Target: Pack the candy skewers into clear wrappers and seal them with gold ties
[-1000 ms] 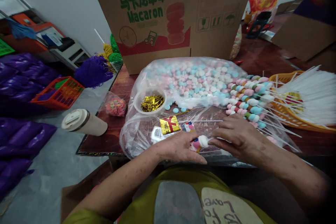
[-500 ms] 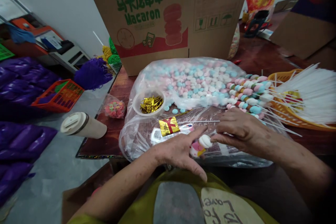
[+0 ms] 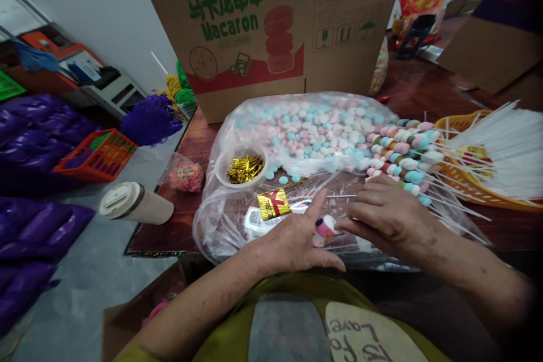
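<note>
My left hand reaches in from the lower left, its index finger and thumb spread apart. Between them sits a small pink, white and yellow candy, apparently held by the lower fingers, which are mostly hidden. With curled fingers, my right hand grips a thin white stick that points left; its thumb tip is at the candy's right side. Just left of the hands, a gold and red wrapper lies on a white label-bearing packet. Candy skewers are piled beyond my right hand.
Behind the hands, a clear bag holds pink, blue and white candies. A tub contains gold twist ties. White sticks fill an orange basket at right. A large carton, a cup and a bag of colourful rings stand around.
My left index finger has moved up and slightly left, and now covers part of the stick. My left thumb has shifted right and up. The white top of the candy shows less.
</note>
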Action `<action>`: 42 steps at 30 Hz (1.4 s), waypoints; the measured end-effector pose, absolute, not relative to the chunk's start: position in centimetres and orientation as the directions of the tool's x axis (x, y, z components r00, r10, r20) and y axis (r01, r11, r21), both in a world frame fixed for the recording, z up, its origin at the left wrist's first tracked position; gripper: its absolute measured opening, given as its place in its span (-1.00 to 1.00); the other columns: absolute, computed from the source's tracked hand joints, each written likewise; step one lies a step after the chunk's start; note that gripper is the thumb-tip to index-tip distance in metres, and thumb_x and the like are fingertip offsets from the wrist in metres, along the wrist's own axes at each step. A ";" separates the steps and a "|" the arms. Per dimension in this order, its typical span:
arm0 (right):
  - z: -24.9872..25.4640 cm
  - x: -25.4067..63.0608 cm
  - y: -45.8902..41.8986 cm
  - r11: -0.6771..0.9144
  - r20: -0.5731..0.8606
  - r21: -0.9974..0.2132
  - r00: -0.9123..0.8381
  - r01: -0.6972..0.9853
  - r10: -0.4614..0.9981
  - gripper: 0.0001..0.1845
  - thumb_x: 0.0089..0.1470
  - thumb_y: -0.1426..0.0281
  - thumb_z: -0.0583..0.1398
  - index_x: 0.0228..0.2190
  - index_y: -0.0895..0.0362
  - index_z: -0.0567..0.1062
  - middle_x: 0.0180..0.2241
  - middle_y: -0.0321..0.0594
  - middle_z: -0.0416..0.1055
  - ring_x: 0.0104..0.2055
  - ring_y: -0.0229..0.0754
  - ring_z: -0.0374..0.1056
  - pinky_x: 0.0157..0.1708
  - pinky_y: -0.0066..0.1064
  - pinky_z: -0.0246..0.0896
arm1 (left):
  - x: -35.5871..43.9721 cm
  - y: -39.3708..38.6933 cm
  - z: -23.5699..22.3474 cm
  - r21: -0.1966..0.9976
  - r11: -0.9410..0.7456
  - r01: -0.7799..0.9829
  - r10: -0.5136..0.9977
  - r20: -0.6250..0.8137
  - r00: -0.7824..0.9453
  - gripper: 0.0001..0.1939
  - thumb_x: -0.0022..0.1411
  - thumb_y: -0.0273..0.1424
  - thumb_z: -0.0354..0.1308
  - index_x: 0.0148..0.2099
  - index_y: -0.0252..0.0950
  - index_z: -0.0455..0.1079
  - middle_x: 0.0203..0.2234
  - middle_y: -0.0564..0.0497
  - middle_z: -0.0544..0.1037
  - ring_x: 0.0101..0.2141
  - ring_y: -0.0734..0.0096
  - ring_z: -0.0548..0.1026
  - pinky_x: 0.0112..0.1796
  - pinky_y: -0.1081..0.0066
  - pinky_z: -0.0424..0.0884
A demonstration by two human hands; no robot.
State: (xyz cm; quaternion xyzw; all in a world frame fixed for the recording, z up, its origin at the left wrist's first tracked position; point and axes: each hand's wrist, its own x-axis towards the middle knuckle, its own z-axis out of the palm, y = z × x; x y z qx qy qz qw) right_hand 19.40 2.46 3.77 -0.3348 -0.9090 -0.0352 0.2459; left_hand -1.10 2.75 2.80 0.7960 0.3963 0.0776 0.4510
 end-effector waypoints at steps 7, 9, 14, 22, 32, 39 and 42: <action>2.5 17.5 0.5 0.773 0.435 -0.192 -0.654 0.604 0.619 -0.65 0.14 0.43 0.01 -0.64 0.15 0.34 -0.63 -0.25 0.30 -0.51 -0.22 0.20 -0.41 -0.33 0.02 | -1.1 3.4 2.5 0.814 -0.298 0.499 0.629 -0.226 0.743 0.12 -0.10 -0.11 0.27 0.31 -0.28 -0.37 -0.36 -0.06 0.49 -0.32 0.15 0.46 -0.28 0.24 0.35; 2.3 17.9 0.1 0.756 0.361 -0.333 -0.665 0.563 0.654 -0.73 0.14 0.45 -0.01 -0.51 0.16 0.41 -0.45 -0.16 0.40 -0.35 -0.17 0.29 -0.33 -0.33 0.14 | -0.8 3.4 2.3 0.841 -0.304 0.448 0.603 -0.194 0.774 0.09 -0.12 -0.15 0.29 0.31 -0.25 -0.30 -0.24 -0.13 0.48 -0.21 0.10 0.44 -0.20 0.20 0.33; 1.9 19.8 -0.1 0.624 0.254 -0.528 -0.594 0.576 0.763 -0.71 0.15 0.51 -0.03 -0.11 0.11 0.35 -0.18 -0.14 0.41 -0.11 -0.19 0.32 -0.15 -0.35 0.24 | -1.6 3.9 1.5 0.953 -0.033 0.301 0.605 -0.220 0.765 -0.01 -0.15 -0.17 0.32 0.27 -0.22 -0.09 -0.11 -0.15 0.42 -0.24 0.23 0.43 -0.25 0.30 0.35; 1.7 18.5 0.1 0.607 0.326 -0.515 -0.517 0.605 0.792 -0.56 0.11 0.54 -0.02 0.05 0.10 0.19 -0.02 -0.07 0.32 -0.04 -0.13 0.30 -0.10 -0.26 0.26 | -2.1 4.5 0.8 0.893 0.398 0.210 0.618 -0.430 0.658 -0.69 0.00 -0.22 0.20 -0.29 -0.36 0.47 -0.55 0.06 0.46 -0.59 0.62 0.31 -0.50 0.55 0.26; -1.0 15.6 0.7 0.681 0.451 -0.499 -0.511 0.536 0.732 -0.34 0.06 0.57 -0.04 0.19 0.10 -0.06 -0.14 -0.03 0.33 -0.14 -0.10 0.28 -0.19 -0.19 0.26 | -0.3 2.9 -1.4 0.956 0.290 -0.050 0.912 -0.261 0.316 -0.73 -0.07 -0.24 0.19 -0.53 -0.37 0.33 -0.68 0.13 0.32 -0.61 0.60 0.24 -0.52 0.53 0.20; -2.4 15.3 0.8 0.228 0.171 -0.866 -0.166 0.444 0.971 -0.70 0.04 0.22 0.14 -0.24 0.16 0.43 -0.48 -0.24 0.38 -0.49 -0.25 0.29 -0.51 -0.44 0.26 | -0.7 3.9 -2.2 0.966 0.255 -0.036 0.922 -0.231 0.309 -0.69 -0.04 -0.18 0.19 -0.43 -0.36 0.34 -0.58 0.09 0.37 -0.57 0.59 0.27 -0.52 0.56 0.21; -3.3 14.0 0.8 0.172 0.113 -0.909 -0.172 0.379 0.978 -0.70 0.03 0.19 0.14 -0.52 0.17 0.46 -0.53 -0.24 0.40 -0.50 -0.24 0.30 -0.53 -0.44 0.24 | -0.6 3.8 -2.4 0.982 0.186 -0.035 0.933 -0.166 0.318 -0.68 0.02 -0.16 0.15 -0.39 -0.35 0.36 -0.52 0.06 0.39 -0.47 0.54 0.32 -0.43 0.54 0.26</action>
